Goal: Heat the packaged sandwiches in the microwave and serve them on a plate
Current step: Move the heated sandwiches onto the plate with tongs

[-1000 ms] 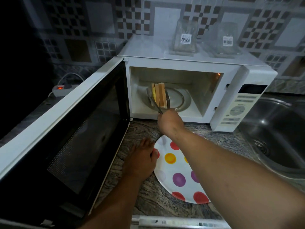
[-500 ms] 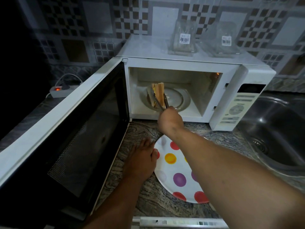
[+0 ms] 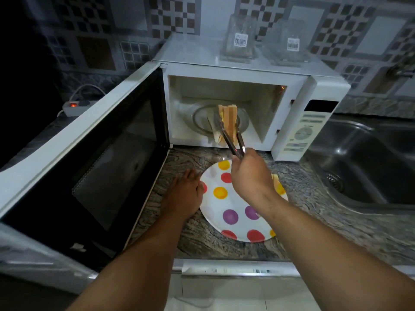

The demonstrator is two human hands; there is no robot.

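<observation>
Plate on counter before microwave; sink to right; 2 packages atop microwave.

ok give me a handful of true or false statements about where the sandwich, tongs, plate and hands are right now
1. The right hand grips metal tongs clamped on a sandwich. True.
2. The sandwich lies flat on the glass turntable. False: the tongs hold it on edge at the mouth of the microwave.
3. The left hand rests open on the counter at the left edge of the dotted plate. True.
4. The microwave door is closed. False: it is swung wide open to the left.
5. Two clear empty packages sit on top of the microwave. True.
6. The plate sits in the sink. False: it sits on the counter in front of the microwave.
</observation>
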